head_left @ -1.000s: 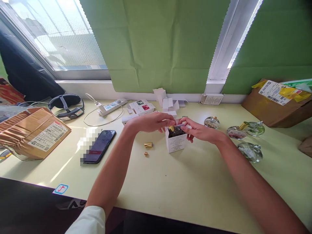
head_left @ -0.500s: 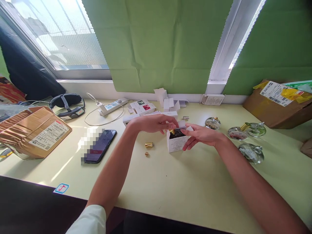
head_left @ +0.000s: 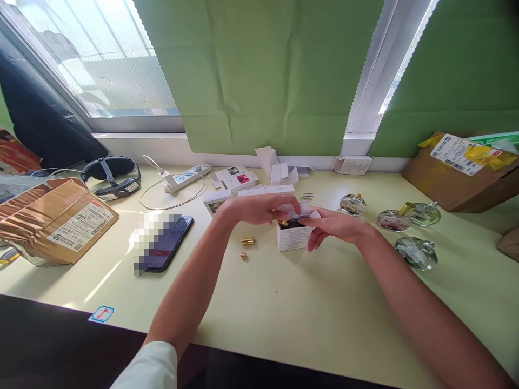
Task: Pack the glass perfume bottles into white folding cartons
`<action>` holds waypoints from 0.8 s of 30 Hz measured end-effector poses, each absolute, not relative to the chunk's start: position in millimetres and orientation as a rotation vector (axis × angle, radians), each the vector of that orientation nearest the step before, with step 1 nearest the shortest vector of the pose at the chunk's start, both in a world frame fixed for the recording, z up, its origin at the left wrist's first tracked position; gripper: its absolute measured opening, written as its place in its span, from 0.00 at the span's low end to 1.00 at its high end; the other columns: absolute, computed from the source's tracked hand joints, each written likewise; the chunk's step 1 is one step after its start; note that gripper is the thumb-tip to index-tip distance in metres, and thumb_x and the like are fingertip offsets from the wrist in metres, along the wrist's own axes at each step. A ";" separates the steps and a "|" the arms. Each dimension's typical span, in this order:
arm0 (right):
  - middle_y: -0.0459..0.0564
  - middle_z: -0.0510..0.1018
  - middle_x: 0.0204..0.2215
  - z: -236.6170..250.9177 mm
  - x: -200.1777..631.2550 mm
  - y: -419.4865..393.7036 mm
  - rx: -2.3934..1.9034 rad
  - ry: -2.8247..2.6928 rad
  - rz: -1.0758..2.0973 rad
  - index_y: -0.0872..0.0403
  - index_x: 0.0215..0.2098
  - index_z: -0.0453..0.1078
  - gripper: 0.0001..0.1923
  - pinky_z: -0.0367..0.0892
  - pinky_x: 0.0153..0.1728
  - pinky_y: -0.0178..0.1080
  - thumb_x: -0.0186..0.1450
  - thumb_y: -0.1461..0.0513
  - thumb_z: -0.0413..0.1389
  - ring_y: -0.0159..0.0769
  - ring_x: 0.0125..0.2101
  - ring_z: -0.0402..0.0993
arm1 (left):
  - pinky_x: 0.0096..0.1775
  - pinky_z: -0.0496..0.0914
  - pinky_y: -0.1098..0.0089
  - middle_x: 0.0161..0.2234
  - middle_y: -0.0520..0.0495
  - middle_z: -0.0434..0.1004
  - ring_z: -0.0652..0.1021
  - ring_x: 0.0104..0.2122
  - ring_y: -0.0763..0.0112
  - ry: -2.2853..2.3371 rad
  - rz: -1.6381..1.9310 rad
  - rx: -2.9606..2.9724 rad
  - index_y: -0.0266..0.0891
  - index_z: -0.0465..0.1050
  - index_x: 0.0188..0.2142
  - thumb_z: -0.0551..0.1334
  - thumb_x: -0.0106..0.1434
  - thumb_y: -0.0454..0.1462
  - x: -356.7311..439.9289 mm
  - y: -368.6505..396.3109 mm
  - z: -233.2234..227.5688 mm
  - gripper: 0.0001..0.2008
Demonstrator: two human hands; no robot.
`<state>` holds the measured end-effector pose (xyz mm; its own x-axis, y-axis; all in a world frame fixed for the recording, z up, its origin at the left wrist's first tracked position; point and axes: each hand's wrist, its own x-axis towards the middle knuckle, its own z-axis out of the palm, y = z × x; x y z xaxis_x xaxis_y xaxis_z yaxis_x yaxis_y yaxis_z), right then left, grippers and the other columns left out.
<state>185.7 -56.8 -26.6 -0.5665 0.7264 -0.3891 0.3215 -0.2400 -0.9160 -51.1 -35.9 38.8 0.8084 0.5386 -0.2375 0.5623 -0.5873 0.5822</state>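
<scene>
A small white printed carton (head_left: pixel 292 239) stands on the table with its top open and something dark with a gold part inside, mostly hidden. My left hand (head_left: pixel 261 208) reaches over its left side, fingers curled on a raised white flap. From the right, my right hand (head_left: pixel 334 224) grips the carton, thumb at the top edge and fingers along the side. Left of the carton lie a gold cylindrical cap (head_left: pixel 247 240) and a small gold ring-like piece (head_left: pixel 244 255). Behind the hands is a silver cap (head_left: pixel 308 195).
Several round glass bottles stand at the right, one bottle (head_left: pixel 417 254) nearest. White cartons (head_left: pixel 237 181) lie behind my left hand. A phone (head_left: pixel 172 243), power strip (head_left: pixel 188 177), headset (head_left: pixel 113 178) and brown box (head_left: pixel 81 219) sit left; another cardboard box (head_left: pixel 458 173) is back right.
The fingers of my left hand have come over the carton's top, and the flap now covers more of the opening. My right hand has barely shifted.
</scene>
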 end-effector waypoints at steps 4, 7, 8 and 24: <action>0.46 0.76 0.29 -31.9 177.7 -53.8 -1.296 -1.795 1.799 0.50 0.43 0.70 0.19 0.65 0.23 0.36 0.64 0.45 0.57 0.28 0.20 0.67 | 0.34 0.66 0.75 0.37 0.50 0.69 0.71 0.35 0.72 0.776 -0.071 2.283 0.46 0.64 0.52 0.53 0.69 0.38 -52.9 -35.6 38.3 0.12; 0.43 0.72 0.24 -35.2 176.6 -51.8 -1.284 -1.816 1.784 0.50 0.40 0.71 0.16 0.60 0.21 0.34 0.63 0.47 0.58 0.26 0.18 0.61 | 0.33 0.65 0.74 0.38 0.50 0.69 0.70 0.34 0.73 0.804 -0.078 2.334 0.46 0.64 0.51 0.53 0.68 0.37 -50.3 -36.6 37.4 0.13; 0.42 0.72 0.24 -36.4 176.9 -51.2 -1.281 -1.818 1.776 0.50 0.40 0.70 0.15 0.59 0.21 0.34 0.63 0.49 0.59 0.26 0.19 0.61 | 0.32 0.64 0.74 0.38 0.50 0.69 0.70 0.33 0.73 0.809 -0.077 2.369 0.46 0.64 0.50 0.53 0.67 0.36 -49.0 -36.7 36.5 0.12; 0.47 0.78 0.38 -26.2 191.5 -54.9 -1.064 -1.811 1.958 0.47 0.52 0.67 0.22 0.74 0.35 0.42 0.65 0.46 0.57 0.36 0.30 0.80 | 0.32 0.61 0.71 0.37 0.48 0.72 0.70 0.34 0.69 1.027 -0.064 2.513 0.44 0.60 0.47 0.53 0.68 0.39 -34.8 -41.8 29.7 0.09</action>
<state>191.5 -54.9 -26.2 -0.6944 0.6406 -0.3278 0.2766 -0.1829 -0.9434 -34.8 -41.8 29.7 0.7255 0.6592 -0.1978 0.6786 -0.6374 0.3651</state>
